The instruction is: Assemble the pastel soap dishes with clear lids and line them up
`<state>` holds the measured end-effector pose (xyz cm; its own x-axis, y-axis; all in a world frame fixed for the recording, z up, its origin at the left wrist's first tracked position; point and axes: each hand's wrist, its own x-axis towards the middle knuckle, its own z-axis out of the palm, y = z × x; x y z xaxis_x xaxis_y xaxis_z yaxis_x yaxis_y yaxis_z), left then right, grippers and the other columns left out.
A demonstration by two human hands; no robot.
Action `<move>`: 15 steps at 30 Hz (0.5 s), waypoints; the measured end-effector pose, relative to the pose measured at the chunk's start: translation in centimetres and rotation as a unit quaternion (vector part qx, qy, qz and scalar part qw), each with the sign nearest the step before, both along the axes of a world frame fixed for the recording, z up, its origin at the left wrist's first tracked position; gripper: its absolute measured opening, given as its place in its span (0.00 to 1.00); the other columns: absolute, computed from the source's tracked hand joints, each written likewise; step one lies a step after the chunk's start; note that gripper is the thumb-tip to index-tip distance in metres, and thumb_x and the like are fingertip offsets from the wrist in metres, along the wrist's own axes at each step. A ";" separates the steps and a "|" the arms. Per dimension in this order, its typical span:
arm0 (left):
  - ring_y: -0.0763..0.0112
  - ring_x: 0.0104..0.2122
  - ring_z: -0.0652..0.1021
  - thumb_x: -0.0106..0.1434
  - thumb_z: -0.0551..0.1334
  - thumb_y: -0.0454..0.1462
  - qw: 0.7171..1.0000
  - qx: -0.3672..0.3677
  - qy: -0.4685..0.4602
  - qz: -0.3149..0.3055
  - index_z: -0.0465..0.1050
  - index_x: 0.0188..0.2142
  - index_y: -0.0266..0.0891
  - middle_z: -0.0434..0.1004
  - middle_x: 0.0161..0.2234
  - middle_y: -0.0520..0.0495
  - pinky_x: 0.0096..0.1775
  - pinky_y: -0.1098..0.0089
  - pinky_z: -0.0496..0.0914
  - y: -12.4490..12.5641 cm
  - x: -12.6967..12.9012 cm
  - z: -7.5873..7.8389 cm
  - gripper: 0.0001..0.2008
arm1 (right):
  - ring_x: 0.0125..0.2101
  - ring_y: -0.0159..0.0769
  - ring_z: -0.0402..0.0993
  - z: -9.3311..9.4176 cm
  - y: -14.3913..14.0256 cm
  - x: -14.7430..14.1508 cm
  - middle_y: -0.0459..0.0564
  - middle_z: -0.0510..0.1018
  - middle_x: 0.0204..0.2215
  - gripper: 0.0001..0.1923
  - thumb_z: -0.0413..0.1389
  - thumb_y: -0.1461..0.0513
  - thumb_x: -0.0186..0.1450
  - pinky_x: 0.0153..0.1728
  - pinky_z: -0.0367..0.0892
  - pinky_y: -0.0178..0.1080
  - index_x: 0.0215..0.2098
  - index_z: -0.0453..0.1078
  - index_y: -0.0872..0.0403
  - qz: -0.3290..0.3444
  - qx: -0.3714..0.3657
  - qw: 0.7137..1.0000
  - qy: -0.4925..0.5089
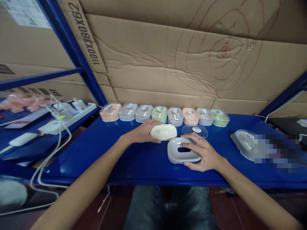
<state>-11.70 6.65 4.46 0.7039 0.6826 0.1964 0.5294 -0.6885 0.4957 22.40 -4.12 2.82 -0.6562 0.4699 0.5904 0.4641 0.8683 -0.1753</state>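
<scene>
The grey tray lay on the blue table under the right hand, whose fingers spread over its slotted top and curled round its near edge; just beside it the left hand cupped the cream insert by its end. Both looked light, stiff, smooth plastic, best gripped at the rims; a clear lid and a row of boxes lay behind; the cardboard read "1100X380X62".

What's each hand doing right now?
Left hand: fingers closed on the cream dish.
Right hand: loosely curled around the grey dish on the blue table.
</scene>
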 end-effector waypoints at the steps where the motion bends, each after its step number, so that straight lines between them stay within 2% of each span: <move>1: 0.40 0.66 0.73 0.57 0.77 0.59 1.000 -0.002 0.000 0.000 0.72 0.65 0.47 0.77 0.64 0.39 0.67 0.42 0.66 0.0 0.0 0.0 0.42 | 0.62 0.60 0.77 -0.3 -0.1 -0.2 0.62 0.76 0.65 0.29 0.68 0.49 0.67 0.63 0.73 0.64 0.63 0.74 0.47 0.003 -0.010 1.000 -0.010; 6: 0.40 0.68 0.71 0.61 0.74 0.59 1.000 -0.015 0.006 0.007 0.70 0.68 0.46 0.74 0.68 0.37 0.70 0.42 0.63 -0.3 -0.1 0.3 0.42 | 0.64 0.59 0.74 -0.6 -0.1 -0.8 0.63 0.75 0.65 0.30 0.67 0.48 0.68 0.66 0.71 0.64 0.64 0.73 0.49 0.012 -0.051 0.998 -0.046; 15: 0.44 0.69 0.72 0.68 0.68 0.60 1.000 0.000 0.011 0.014 0.68 0.68 0.44 0.73 0.69 0.36 0.70 0.45 0.64 -0.2 -0.2 0.1 0.38 | 0.66 0.61 0.71 -0.4 0.0 -0.5 0.64 0.72 0.67 0.42 0.67 0.44 0.67 0.68 0.68 0.65 0.73 0.63 0.49 0.005 -0.078 0.996 -0.040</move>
<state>-11.89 6.48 4.52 0.6894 0.7015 0.1808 0.5585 -0.6736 0.4840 21.85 -4.14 2.42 -0.7036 0.5456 0.4553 0.4739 0.8377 -0.2717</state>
